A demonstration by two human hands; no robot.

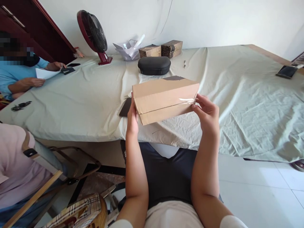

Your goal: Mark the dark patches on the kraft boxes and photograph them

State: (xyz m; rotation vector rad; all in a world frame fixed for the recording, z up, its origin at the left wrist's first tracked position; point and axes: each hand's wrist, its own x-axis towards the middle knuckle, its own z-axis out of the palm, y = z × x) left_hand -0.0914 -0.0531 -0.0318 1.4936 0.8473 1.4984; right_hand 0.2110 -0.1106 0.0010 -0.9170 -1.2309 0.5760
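Between my two hands a brown cardboard box [166, 99] is held up above the table, slightly tilted. A seam runs along its near side, and shiny clear tape shows near its right end. My left hand [133, 117] grips the left end, its fingers partly hidden behind the box. At the right end, my right hand [207, 110] pinches the corner by the tape with thumb and fingers. Behind the left hand a dark flat object [124, 108] lies on the cloth, partly covered.
A pale cloth covers the table [237, 95]. Beyond the box stand a black hard case [154, 66], two taped cartons [172, 49], a plastic bag [129, 50] and a red fan [93, 34]. At left, a person in blue [14, 76] holds paper; another person [16, 161] sits nearer.
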